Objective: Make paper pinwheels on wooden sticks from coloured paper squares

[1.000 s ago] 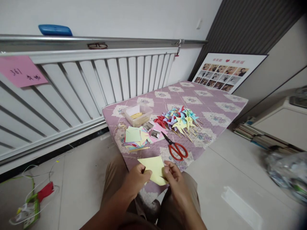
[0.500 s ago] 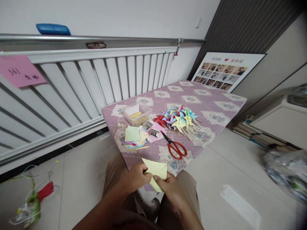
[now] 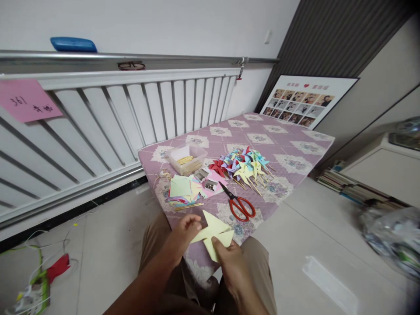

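A pale yellow paper square [image 3: 215,227] with slits cut in from its corners spreads into separate flaps. My right hand [image 3: 231,256] pinches it near the lower right, thumb on top. My left hand [image 3: 183,236] is beside the left flap, its fingers loosely curled and apart with nothing visible between them; whether it touches the flap's tip I cannot tell. Beyond the paper lie red-handled scissors [image 3: 242,208], blades pointing away to the left. A stack of coloured paper squares [image 3: 180,187] sits ahead of my left hand, with thin wooden sticks [image 3: 188,206] along its near edge.
Finished paper pinwheels [image 3: 244,168] on sticks are heaped mid-table. A clear plastic box [image 3: 200,153] holds more sticks. Near it lie small open packets [image 3: 210,186] on pink paper. The patterned tablecloth [image 3: 288,162] covers the table beside a white radiator [image 3: 183,105]. A power strip [image 3: 41,288] lies on the floor.
My left hand has let go of the yellow paper and moved slightly left. The paper's flaps have spread apart, showing the slits. My right hand still holds it.
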The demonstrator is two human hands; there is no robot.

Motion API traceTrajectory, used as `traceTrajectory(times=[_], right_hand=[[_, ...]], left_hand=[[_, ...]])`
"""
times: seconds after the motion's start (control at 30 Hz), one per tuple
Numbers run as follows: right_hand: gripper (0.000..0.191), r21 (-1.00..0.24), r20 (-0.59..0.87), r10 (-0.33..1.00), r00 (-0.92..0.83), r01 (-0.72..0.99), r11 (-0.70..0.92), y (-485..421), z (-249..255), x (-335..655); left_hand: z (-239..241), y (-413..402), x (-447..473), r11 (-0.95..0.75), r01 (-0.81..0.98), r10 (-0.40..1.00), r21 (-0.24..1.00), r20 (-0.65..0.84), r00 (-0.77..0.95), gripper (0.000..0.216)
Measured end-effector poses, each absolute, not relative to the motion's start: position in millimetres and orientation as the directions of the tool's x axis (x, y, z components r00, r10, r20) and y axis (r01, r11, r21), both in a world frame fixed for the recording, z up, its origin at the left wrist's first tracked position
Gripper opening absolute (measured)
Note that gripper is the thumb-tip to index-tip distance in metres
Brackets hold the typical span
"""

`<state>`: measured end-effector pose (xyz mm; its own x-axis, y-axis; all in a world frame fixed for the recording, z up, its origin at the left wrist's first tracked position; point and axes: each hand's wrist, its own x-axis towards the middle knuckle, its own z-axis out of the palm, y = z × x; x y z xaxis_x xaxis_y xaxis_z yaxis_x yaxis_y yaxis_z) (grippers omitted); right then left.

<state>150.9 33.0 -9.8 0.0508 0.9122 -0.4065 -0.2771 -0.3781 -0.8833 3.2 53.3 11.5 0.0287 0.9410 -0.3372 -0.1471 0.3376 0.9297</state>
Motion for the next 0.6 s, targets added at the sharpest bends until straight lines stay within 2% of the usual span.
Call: traceTrajectory(times=[0.1, 0.27, 0.37, 0.6], right_hand=[[0.031, -0.86, -0.413, 0.908, 0.066, -0.358, -0.365, 33.9, -12.9, 149.5], [0.03, -0.861, -0.357, 0.931, 0.072, -0.412, -0.298, 34.6, -15.4, 145.0], [0.027, -0.853, -0.36, 0.929, 0.084, -0.433, -0.291, 33.9, -15.1, 141.5], [0.031, -0.841, -0.401, 0.91, 0.103, -0.437, -0.32, 30.0, -13.8, 134.5]], left_hand=[[1.2, 40.0, 9.7, 0.391, -0.285, 0.906, 0.875, -0.421, -0.048, 0.039], [-3.2, 18.1, 32.9, 0.413, -0.305, 0.909, 0.858, -0.409, 0.081, 0.043], [-1.3, 20.0, 45.6, 0.381, -0.42, 0.898, 0.824, -0.438, -0.044, 0.047], [-7.8, 34.0, 59.2, 0.293, -0.576, 0.906, 0.764, -0.415, -0.09, 0.037]])
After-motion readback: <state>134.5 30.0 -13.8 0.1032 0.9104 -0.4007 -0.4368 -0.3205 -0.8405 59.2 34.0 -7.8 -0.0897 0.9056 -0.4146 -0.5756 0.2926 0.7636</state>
